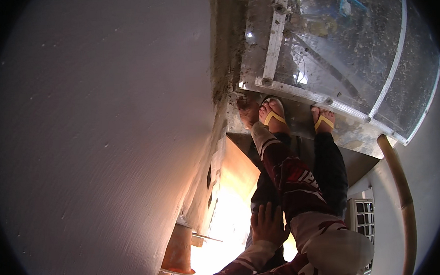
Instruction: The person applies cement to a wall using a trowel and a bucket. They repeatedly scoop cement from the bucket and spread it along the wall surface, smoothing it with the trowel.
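Observation:
My left hand (pixel 267 225) lies flat with its fingers outstretched against the dark trousers (pixel 263 195) on my bent left leg. It holds nothing. My right arm stretches across my body, and my right hand (pixel 248 111) reaches down beside my left foot (pixel 273 111), close to the foot of the grey wall (pixel 104 118). Shadow and blur hide its fingers, so I cannot make out whether they grip anything. Dirt and rough mortar (pixel 226 72) run along the wall's edge near that hand. Both feet wear flip-flops with yellow straps.
A dusty see-through panel (pixel 374 44) in a pale frame (pixel 317 98) spans the area beyond my feet. At the right a bamboo pole (pixel 405 197) rises past a window grille (pixel 364 217). An orange bucket-like container (pixel 178 249) is at lower left, beside a brightly lit drop.

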Demonstrator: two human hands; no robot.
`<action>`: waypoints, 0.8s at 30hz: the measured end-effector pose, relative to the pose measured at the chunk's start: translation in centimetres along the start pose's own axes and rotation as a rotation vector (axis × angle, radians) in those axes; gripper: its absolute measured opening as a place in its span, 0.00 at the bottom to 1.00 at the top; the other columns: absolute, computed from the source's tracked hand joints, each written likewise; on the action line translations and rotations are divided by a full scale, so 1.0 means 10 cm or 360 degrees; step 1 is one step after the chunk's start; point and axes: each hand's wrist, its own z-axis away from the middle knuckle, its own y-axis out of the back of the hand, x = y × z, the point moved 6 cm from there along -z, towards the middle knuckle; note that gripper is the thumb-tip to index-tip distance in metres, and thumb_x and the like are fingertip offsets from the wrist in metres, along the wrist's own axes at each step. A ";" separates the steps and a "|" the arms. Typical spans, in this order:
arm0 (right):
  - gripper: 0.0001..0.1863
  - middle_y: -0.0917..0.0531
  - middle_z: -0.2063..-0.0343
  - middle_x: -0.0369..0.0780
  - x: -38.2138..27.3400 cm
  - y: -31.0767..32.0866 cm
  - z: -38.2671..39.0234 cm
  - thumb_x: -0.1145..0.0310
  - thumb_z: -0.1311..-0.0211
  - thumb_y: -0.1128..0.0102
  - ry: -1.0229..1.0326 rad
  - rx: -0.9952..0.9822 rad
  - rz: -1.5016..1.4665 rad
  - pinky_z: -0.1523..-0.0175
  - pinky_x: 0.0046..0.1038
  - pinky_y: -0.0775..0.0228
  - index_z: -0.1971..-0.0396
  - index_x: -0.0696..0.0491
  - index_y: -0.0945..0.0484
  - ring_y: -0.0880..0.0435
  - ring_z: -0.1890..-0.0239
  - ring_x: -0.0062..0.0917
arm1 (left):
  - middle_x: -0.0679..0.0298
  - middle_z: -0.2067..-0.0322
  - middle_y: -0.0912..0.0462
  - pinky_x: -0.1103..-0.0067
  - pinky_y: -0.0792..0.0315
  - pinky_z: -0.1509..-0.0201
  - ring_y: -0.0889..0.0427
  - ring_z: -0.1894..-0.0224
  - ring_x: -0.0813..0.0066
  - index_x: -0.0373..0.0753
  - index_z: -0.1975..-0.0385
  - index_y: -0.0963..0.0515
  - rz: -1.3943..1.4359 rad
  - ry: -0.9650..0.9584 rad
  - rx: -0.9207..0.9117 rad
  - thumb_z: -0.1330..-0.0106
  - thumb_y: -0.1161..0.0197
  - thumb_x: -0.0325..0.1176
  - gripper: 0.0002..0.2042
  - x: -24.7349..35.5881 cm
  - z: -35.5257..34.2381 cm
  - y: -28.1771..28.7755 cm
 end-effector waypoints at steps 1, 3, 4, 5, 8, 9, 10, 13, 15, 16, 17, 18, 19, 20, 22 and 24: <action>0.12 0.24 0.78 0.47 0.05 0.05 -0.04 0.66 0.43 0.40 -0.0024 -0.0011 0.0021 0.68 0.34 0.34 0.66 0.59 0.27 0.27 0.76 0.34 | 0.52 0.41 0.31 0.52 0.43 0.39 0.35 0.37 0.51 0.45 0.45 0.28 -0.0017 -0.0026 -0.0010 0.49 0.37 0.52 0.31 0.01 -0.01 0.00; 0.12 0.23 0.76 0.49 0.03 0.02 -0.01 0.67 0.43 0.40 -0.0023 -0.0065 0.0048 0.67 0.34 0.33 0.65 0.59 0.27 0.25 0.75 0.36 | 0.52 0.41 0.31 0.51 0.44 0.40 0.36 0.37 0.51 0.45 0.45 0.28 -0.0066 -0.0023 -0.0056 0.49 0.37 0.52 0.31 0.01 -0.01 0.01; 0.12 0.23 0.75 0.50 -0.09 -0.05 0.04 0.67 0.44 0.40 -0.0008 -0.0078 0.0120 0.66 0.35 0.32 0.65 0.58 0.27 0.24 0.73 0.39 | 0.52 0.41 0.31 0.51 0.44 0.40 0.36 0.37 0.51 0.45 0.45 0.28 -0.0081 -0.0007 -0.0063 0.49 0.37 0.52 0.31 0.00 0.00 -0.01; 0.12 0.22 0.75 0.50 -0.30 -0.16 0.11 0.67 0.44 0.40 -0.0004 -0.0100 0.0179 0.66 0.36 0.31 0.65 0.58 0.27 0.23 0.72 0.41 | 0.52 0.41 0.32 0.51 0.44 0.40 0.36 0.37 0.51 0.45 0.45 0.28 -0.0104 0.0025 -0.0075 0.49 0.37 0.52 0.31 -0.01 0.02 -0.01; 0.12 0.22 0.73 0.53 -0.85 -0.15 0.21 0.68 0.44 0.41 -0.0025 -0.0074 0.0519 0.63 0.40 0.30 0.64 0.58 0.28 0.21 0.67 0.49 | 0.52 0.41 0.32 0.50 0.44 0.40 0.35 0.38 0.51 0.45 0.45 0.28 -0.0105 -0.0008 -0.0079 0.49 0.37 0.53 0.31 0.01 0.02 -0.05; 0.12 0.22 0.72 0.54 -0.91 -0.12 0.20 0.68 0.44 0.41 -0.0047 -0.0108 0.0586 0.63 0.41 0.30 0.63 0.57 0.29 0.21 0.65 0.50 | 0.53 0.41 0.32 0.50 0.44 0.40 0.35 0.38 0.51 0.45 0.45 0.28 -0.0086 -0.0030 -0.0105 0.49 0.37 0.53 0.31 0.01 0.00 -0.07; 0.12 0.21 0.72 0.54 -0.97 -0.10 0.21 0.68 0.45 0.41 -0.0071 -0.0145 0.0651 0.62 0.43 0.30 0.63 0.57 0.29 0.21 0.62 0.52 | 0.52 0.41 0.31 0.50 0.44 0.40 0.35 0.38 0.51 0.45 0.45 0.27 -0.0072 -0.0027 -0.0138 0.49 0.37 0.54 0.31 0.01 -0.01 -0.09; 0.15 0.21 0.70 0.55 -1.03 -0.13 0.35 0.68 0.44 0.41 -0.0180 -0.0378 0.0767 0.61 0.45 0.30 0.59 0.57 0.31 0.22 0.61 0.54 | 0.52 0.42 0.30 0.50 0.44 0.40 0.34 0.39 0.50 0.45 0.45 0.27 -0.0063 0.0003 -0.0182 0.47 0.38 0.54 0.30 0.04 -0.05 -0.06; 0.16 0.21 0.69 0.55 -1.11 -0.16 0.42 0.68 0.44 0.41 -0.0038 -0.0310 0.0781 0.61 0.46 0.30 0.58 0.57 0.32 0.22 0.62 0.54 | 0.52 0.42 0.30 0.51 0.44 0.39 0.34 0.39 0.50 0.44 0.46 0.27 -0.0109 -0.0053 -0.0084 0.46 0.39 0.55 0.30 0.04 -0.03 -0.03; 0.15 0.22 0.70 0.55 -1.14 -0.19 0.48 0.68 0.43 0.41 -0.0003 -0.0321 0.0814 0.63 0.45 0.31 0.59 0.58 0.33 0.22 0.64 0.55 | 0.52 0.43 0.30 0.51 0.44 0.39 0.33 0.39 0.50 0.44 0.46 0.27 -0.0140 -0.0101 0.0000 0.45 0.39 0.55 0.29 0.05 -0.02 0.00; 0.15 0.23 0.72 0.55 -1.23 -0.22 0.58 0.69 0.43 0.41 0.0020 -0.0336 0.0842 0.65 0.45 0.31 0.60 0.59 0.34 0.22 0.66 0.55 | 0.52 0.43 0.29 0.51 0.44 0.38 0.33 0.39 0.50 0.44 0.46 0.27 -0.0174 -0.0075 -0.0007 0.44 0.40 0.55 0.29 0.07 -0.02 0.01; 0.15 0.22 0.72 0.55 -1.15 -0.19 0.68 0.69 0.43 0.41 -0.0014 -0.0366 0.0813 0.66 0.45 0.31 0.60 0.59 0.34 0.22 0.67 0.54 | 0.51 0.43 0.29 0.51 0.45 0.38 0.33 0.39 0.51 0.44 0.46 0.26 -0.0208 -0.0062 -0.0006 0.43 0.40 0.54 0.28 0.10 -0.03 0.04; 0.16 0.22 0.72 0.55 -1.08 -0.16 0.80 0.68 0.43 0.41 -0.0046 -0.0393 0.0784 0.66 0.46 0.31 0.60 0.59 0.34 0.21 0.67 0.54 | 0.51 0.42 0.30 0.51 0.45 0.37 0.34 0.39 0.51 0.44 0.46 0.27 -0.0227 -0.0091 -0.0086 0.44 0.40 0.55 0.29 0.08 -0.02 -0.01; 0.16 0.22 0.72 0.55 -1.00 -0.12 0.89 0.68 0.43 0.40 -0.0079 -0.0411 0.0752 0.66 0.46 0.31 0.59 0.58 0.34 0.21 0.67 0.54 | 0.51 0.42 0.30 0.51 0.45 0.37 0.34 0.38 0.51 0.44 0.46 0.27 -0.0227 -0.0113 -0.0075 0.44 0.40 0.54 0.29 0.09 -0.03 0.03; 0.17 0.22 0.71 0.56 -0.88 0.01 1.19 0.65 0.41 0.42 -0.0253 -0.0533 0.0820 0.64 0.46 0.31 0.58 0.59 0.34 0.21 0.66 0.53 | 0.51 0.41 0.30 0.51 0.45 0.37 0.34 0.38 0.50 0.44 0.45 0.27 -0.0208 -0.0102 -0.0055 0.45 0.39 0.54 0.29 0.09 -0.03 0.10; 0.18 0.22 0.71 0.56 -0.90 0.13 1.21 0.64 0.41 0.43 -0.0296 -0.0511 0.0840 0.64 0.47 0.31 0.58 0.59 0.34 0.21 0.66 0.53 | 0.51 0.41 0.30 0.51 0.45 0.37 0.34 0.38 0.50 0.44 0.45 0.28 -0.0129 -0.0068 -0.0072 0.46 0.39 0.54 0.30 0.12 -0.08 0.18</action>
